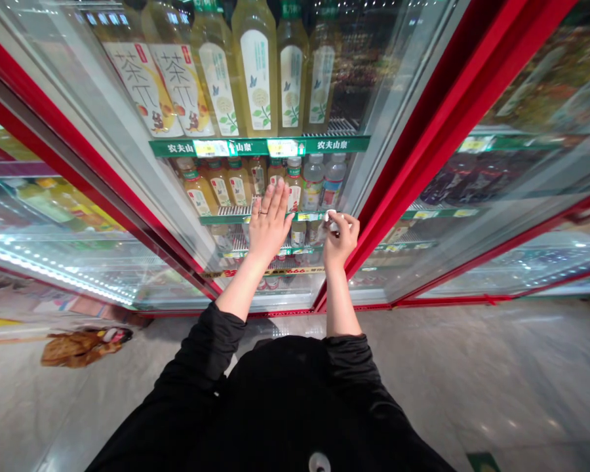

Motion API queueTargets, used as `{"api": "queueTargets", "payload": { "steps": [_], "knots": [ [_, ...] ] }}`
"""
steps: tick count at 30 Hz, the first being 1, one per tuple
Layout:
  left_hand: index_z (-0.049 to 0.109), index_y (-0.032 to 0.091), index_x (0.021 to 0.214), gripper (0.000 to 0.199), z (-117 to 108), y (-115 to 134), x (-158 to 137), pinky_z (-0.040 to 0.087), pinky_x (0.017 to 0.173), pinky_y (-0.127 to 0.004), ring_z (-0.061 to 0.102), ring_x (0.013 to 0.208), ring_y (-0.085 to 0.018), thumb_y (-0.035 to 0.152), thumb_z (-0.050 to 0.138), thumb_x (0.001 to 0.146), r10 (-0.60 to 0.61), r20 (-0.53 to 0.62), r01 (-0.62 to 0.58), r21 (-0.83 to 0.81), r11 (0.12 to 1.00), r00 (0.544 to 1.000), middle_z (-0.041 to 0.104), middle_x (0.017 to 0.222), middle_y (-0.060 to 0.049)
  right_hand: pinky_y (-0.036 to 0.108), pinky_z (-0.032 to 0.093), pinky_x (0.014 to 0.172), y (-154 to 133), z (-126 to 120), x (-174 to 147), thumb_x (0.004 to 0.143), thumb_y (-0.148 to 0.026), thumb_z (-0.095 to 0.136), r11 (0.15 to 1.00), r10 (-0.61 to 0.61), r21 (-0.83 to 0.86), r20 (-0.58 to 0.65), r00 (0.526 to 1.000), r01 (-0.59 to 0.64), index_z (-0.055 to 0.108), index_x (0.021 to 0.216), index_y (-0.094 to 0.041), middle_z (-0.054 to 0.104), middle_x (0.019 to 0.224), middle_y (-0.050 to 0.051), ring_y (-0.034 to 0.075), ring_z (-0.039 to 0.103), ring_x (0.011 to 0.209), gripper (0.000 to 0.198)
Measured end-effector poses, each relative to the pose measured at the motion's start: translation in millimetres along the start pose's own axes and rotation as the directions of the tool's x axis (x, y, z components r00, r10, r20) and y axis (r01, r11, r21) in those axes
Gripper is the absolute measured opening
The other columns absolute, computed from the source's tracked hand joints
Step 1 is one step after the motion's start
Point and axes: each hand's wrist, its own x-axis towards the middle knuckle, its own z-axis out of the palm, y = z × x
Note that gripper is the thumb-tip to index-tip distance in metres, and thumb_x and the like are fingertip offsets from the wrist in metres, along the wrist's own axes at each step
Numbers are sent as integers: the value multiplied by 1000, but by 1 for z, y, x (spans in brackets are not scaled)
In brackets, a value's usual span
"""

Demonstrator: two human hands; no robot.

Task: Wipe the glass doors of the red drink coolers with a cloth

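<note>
My left hand lies flat on or just in front of the glass door of a drinks fridge. Its fingers are stretched out, and a ring shows on one of them. Close to the door's red frame, my right hand is closed, with the fingers bunched round a crumpled white tissue. Part of the tissue is hidden by those fingers. Behind the glass, a shelf of small bottles stands level with my hands. Larger bottles of yellow drink fill the shelf above.
Green shelf strips carry yellow price tags. More red-framed fridge doors run to the left and right, with dark bottles behind the right one. A brown, furry-looking object is on the grey floor at left.
</note>
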Motion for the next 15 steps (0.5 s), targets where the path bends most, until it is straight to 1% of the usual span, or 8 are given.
{"api": "queueTargets", "payload": {
  "steps": [3, 5, 7, 9, 11, 12, 13, 15],
  "knots": [
    [-9, 24, 178, 87, 1, 1, -1, 0, 144, -54, 6, 173, -26, 32, 48, 113, 3, -23, -3, 1, 1000, 1000, 12, 186, -8, 43, 63, 100, 0, 1, 20, 102, -26, 66, 999, 39, 29, -108, 993, -36, 80, 119, -28, 62, 117, 7, 22, 69, 114, 23],
    [-8, 23, 178, 85, 2, 2, -1, 1, 144, -54, 6, 173, -25, 34, 47, 114, -2, -43, 2, -1, 1000, 999, 11, 186, -8, 43, 63, 100, -6, 4, 29, 103, -26, 66, 998, 26, 56, -113, 993, -20, 79, 122, -30, 61, 119, 7, 22, 69, 117, 24],
    [-7, 23, 179, 84, 2, 5, -2, 3, 144, -54, 5, 173, -25, 34, 46, 114, -11, -60, 10, -8, 1000, 998, 10, 186, -8, 40, 63, 98, -12, 6, 29, 104, -24, 64, 998, -24, 58, -35, 999, 26, 79, 123, -30, 63, 120, 7, 21, 69, 116, 25],
    [-8, 22, 179, 86, 1, 10, -3, 6, 144, -54, 5, 173, -26, 33, 47, 114, -23, -74, 22, -17, 1000, 997, 9, 186, -8, 39, 63, 98, -12, 4, 22, 104, -22, 64, 995, -89, 44, 80, 993, 85, 80, 121, -30, 66, 117, 7, 20, 71, 112, 25],
    [-11, 22, 178, 88, -1, 16, -4, 8, 144, -54, 5, 174, -26, 31, 48, 113, -27, -80, 25, -32, 999, 996, 8, 186, -8, 39, 63, 98, -7, -3, 15, 102, -20, 64, 994, -105, 9, 147, 984, 105, 81, 118, -30, 69, 113, 6, 20, 71, 107, 25],
    [-13, 23, 177, 88, -2, 20, -4, 9, 145, -54, 7, 174, -26, 30, 48, 113, -18, -73, 15, -37, 999, 997, 7, 186, -7, 39, 63, 98, -2, -7, 14, 101, -19, 64, 996, -86, -18, 138, 987, 89, 82, 116, -29, 69, 111, 5, 19, 72, 106, 26],
    [-13, 24, 177, 88, -4, 24, -4, 8, 145, -53, 8, 174, -26, 29, 47, 113, 0, -59, -2, -39, 999, 998, 8, 186, -7, 39, 63, 97, 2, -11, 14, 101, -18, 63, 997, -55, -46, 101, 993, 60, 82, 115, -28, 69, 110, 5, 19, 72, 106, 26],
    [-13, 25, 177, 87, -8, 33, -2, 7, 145, -51, 11, 174, -26, 26, 45, 113, 56, -15, -56, -36, 998, 998, 10, 186, -5, 37, 63, 93, 10, -15, 18, 101, -18, 62, 997, 1, -77, -17, 1000, -2, 82, 114, -27, 69, 110, 6, 20, 72, 105, 26]
  ]
}}
